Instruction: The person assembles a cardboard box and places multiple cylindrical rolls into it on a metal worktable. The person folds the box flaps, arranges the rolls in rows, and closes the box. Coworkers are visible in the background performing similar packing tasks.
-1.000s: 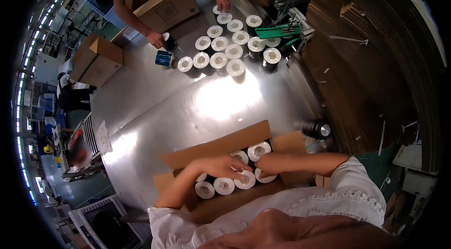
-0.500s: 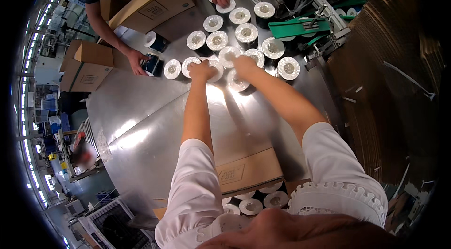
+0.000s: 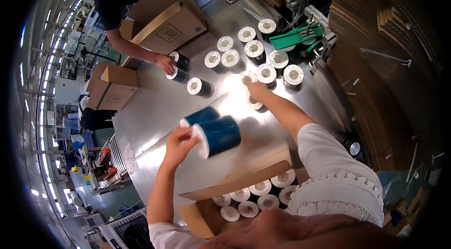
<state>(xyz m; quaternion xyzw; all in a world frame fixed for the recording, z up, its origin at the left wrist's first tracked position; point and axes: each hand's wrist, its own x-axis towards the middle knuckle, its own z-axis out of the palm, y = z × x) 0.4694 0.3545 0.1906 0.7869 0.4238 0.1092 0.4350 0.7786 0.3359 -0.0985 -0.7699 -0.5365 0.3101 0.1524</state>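
Note:
My left hand (image 3: 177,146) pinches the white ends of two blue-wrapped rolls (image 3: 224,135), which hang tilted above the metal table, left of the middle. Farther right, my right hand (image 3: 257,90) is closed on the tops of white-ended rolls (image 3: 254,103) at the near edge of the standing group. My fingers partly cover them. Several more upright rolls (image 3: 230,58) stand just beyond this hand. Close to my body, an open cardboard box (image 3: 244,176) holds several rolls with their white ends up.
Across the table, a co-worker's hand (image 3: 166,64) touches a roll beside a large open carton (image 3: 170,25). Another carton (image 3: 114,90) sits at the left. A green guide (image 3: 293,38) borders the rolls at right, near stacked flat cardboard (image 3: 361,94).
My left hand has moved from the group toward me, carrying two rolls. My right hand stays by the group. The co-worker has lifted two rolls toward the far carton and touches another.

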